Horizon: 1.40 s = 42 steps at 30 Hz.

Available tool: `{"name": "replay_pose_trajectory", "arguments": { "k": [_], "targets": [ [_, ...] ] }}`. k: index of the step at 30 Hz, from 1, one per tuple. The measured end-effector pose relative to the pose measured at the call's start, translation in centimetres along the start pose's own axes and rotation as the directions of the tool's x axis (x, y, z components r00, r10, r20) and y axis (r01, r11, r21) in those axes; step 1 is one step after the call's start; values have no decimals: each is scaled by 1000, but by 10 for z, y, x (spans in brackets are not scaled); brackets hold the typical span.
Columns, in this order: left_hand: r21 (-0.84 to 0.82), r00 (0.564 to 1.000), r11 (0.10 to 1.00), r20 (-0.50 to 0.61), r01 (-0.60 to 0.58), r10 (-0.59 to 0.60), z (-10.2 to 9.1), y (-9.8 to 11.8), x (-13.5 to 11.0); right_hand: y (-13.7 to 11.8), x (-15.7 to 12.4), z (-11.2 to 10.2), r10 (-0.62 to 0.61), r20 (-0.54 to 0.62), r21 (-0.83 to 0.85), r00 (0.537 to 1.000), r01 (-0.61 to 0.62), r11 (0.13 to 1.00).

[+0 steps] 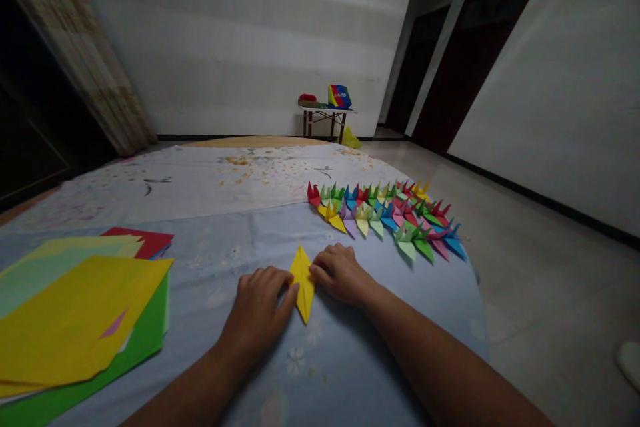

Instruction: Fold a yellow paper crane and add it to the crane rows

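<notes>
A yellow paper folded into a narrow diamond point(303, 282) lies on the pale blue cloth point(350, 360) in front of me. My left hand point(259, 310) rests on the cloth with its fingers curled and pinches the diamond's left edge. My right hand point(341, 273) is curled too, and its fingertips press the diamond's right edge. Beyond my right hand lie several folded paper cranes point(390, 217) in many colours, set out in rows.
A loose stack of coloured paper sheets point(75, 320), yellow on top, lies at the left with a red sheet point(145, 240) behind it. A white floral cloth point(210, 180) covers the far part. A small table point(325, 119) with colourful items stands by the far wall. Tiled floor point(540, 280) lies right.
</notes>
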<state>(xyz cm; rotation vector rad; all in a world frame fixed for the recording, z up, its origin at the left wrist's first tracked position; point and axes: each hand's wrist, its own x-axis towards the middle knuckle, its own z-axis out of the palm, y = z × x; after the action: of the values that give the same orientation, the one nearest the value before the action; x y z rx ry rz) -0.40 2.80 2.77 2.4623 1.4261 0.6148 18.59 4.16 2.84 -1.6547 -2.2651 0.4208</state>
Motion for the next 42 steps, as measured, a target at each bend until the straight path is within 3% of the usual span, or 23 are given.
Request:
{"name": "replay_pose_trajectory", "arguments": {
  "k": [4, 8, 12, 19, 23, 25, 27, 31, 38, 42],
  "targets": [
    [-149, 999, 988, 43, 36, -29, -7, -1, 4, 0, 1, -1, -121, -27, 230, 992, 124, 965],
    [-299, 984, 940, 113, 163, -135, -15, -6, 9, 3, 2, -1, -231, -104, 462, 967, 253, 850],
    [-431, 973, 873, 122, 230, -196, -12, -9, 10, 0, 0, -5, -241, -69, 622, 968, 231, 749],
    [-795, 966, 550, 214, 257, -143, -4, -8, 15, -11, -6, -9, -266, 33, 696, 963, 169, 698],
    [-850, 951, 429, 246, 306, -189, -7, -4, 15, -8, -2, 1, -255, -111, 727, 961, 254, 639],
    [-861, 940, 391, 252, 326, -228, -8, -2, 15, -5, 1, 6, -199, -231, 690, 952, 304, 656],
    [-865, 933, 373, 247, 334, -263, -9, -1, 15, -4, 4, 10, -108, -315, 617, 943, 290, 731],
    [-867, 926, 368, 234, 336, -295, -6, -5, 17, -4, 7, 11, 7, -358, 492, 934, 183, 851],
    [-881, 912, 309, 258, 358, -318, 0, -13, 19, -12, 4, 11, -38, -411, 360, 911, 200, 911],
    [-894, 922, 309, 228, 326, -312, 1, -13, 18, -13, 4, 15, -123, -357, 353, 926, 256, 900]
  ]
}}
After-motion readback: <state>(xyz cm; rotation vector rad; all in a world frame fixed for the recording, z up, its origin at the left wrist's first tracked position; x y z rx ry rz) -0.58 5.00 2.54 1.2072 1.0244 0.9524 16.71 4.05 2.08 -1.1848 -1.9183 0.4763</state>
